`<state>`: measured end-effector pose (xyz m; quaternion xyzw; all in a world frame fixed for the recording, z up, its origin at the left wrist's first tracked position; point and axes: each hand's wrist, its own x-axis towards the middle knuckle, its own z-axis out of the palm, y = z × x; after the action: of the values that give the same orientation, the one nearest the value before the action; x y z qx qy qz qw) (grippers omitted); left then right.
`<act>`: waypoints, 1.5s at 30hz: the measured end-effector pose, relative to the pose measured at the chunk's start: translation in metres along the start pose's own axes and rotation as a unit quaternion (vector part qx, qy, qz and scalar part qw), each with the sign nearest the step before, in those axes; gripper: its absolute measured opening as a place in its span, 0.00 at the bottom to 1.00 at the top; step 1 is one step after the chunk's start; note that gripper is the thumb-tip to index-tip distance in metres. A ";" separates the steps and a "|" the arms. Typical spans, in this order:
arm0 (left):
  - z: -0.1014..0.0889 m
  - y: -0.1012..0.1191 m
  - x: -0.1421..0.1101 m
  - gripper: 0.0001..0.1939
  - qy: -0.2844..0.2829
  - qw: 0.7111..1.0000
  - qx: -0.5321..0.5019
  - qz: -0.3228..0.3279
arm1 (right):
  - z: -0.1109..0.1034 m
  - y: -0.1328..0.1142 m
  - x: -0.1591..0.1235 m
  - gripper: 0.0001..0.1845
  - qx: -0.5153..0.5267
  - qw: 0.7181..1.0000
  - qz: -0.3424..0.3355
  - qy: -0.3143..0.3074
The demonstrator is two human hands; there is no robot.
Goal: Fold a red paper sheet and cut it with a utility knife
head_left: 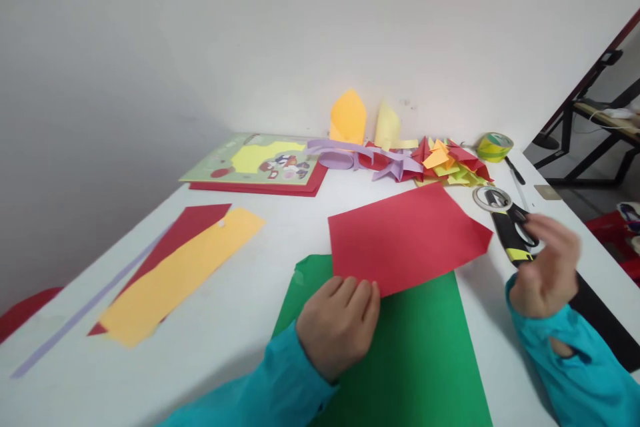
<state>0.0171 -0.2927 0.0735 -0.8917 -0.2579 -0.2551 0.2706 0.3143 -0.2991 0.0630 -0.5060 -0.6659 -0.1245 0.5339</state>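
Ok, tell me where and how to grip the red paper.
The red paper is probably best pinched at its right end, the right hand coming from the right: that end tapers, lies free and seems raised, while the left hand holds the near edge.

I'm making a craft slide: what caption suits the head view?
Left hand holds red paper over a green sheet; right hand hovers near scissors.

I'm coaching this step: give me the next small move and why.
Probably bring the right hand to the right end of the red sheet to steady it: only the left hand holds it, at the near edge, while the right hovers apart.
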 end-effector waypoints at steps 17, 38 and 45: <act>0.024 -0.010 -0.025 0.08 -0.036 0.921 -0.340 -0.187 | 0.021 -0.017 -0.012 0.19 0.125 0.893 -0.016 -0.432; 0.043 0.002 -0.032 0.21 -0.064 0.949 -0.201 -0.236 | 0.032 0.004 -0.011 0.27 -0.172 0.832 0.165 -0.502; 0.057 0.005 -0.035 0.19 -0.027 0.951 -0.205 -0.230 | 0.025 0.010 -0.020 0.29 -0.212 0.849 0.175 -0.451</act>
<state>0.0119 -0.2725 0.0097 -0.8513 -0.4053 -0.3331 0.0092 0.3061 -0.2871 0.0327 -0.7158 -0.6910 0.0748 0.0671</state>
